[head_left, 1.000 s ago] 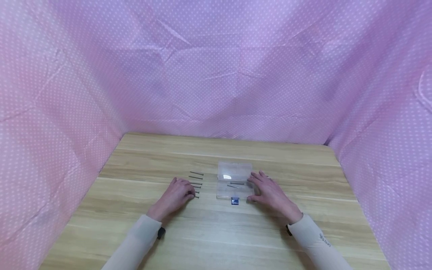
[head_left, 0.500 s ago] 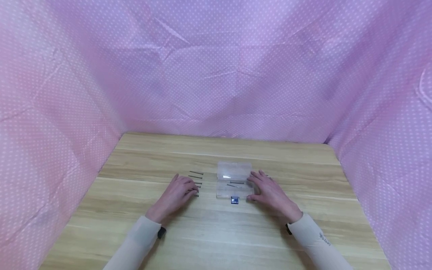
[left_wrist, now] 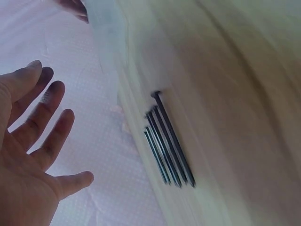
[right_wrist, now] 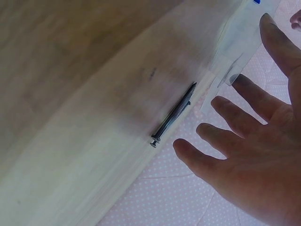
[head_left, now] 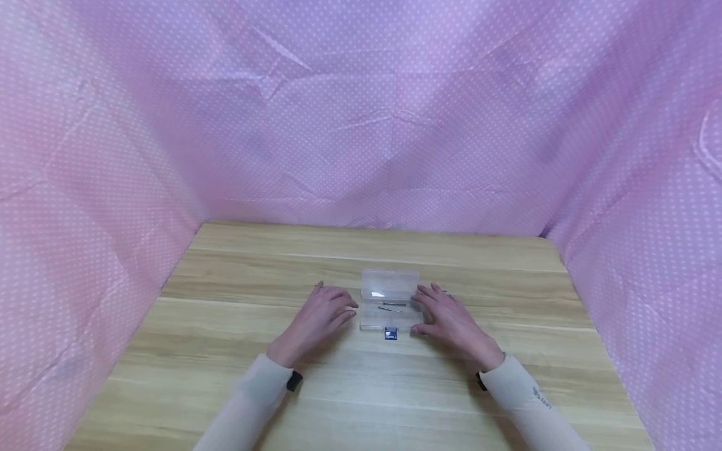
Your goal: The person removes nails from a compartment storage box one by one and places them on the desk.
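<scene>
My left hand [head_left: 321,313] is just left of a clear plastic box [head_left: 371,327], thumb and index fingertips together. It pinches a nail, largely hidden by those fingers; the other fingers are spread. The box has its lid [head_left: 389,282] tipped back, and inside lie two nails [head_left: 393,304]. My right hand [head_left: 451,322] rests at the box's right side, thumb by the front corner and index finger by the rear edge, fingers loosely extended. In the left wrist view, a row of several nails [left_wrist: 169,141] lies on the table below the left hand.
A few more nails [right_wrist: 174,115] lie together on the wooden table [head_left: 361,401] beyond the right hand's fingers. A blue label [head_left: 391,334] shows at the box's front. Pink dotted cloth [head_left: 361,156] encloses the table's back and sides.
My left hand has moved right, from the row of nails to the box's left edge, and the row holds one nail fewer. My right hand has stayed at the box.
</scene>
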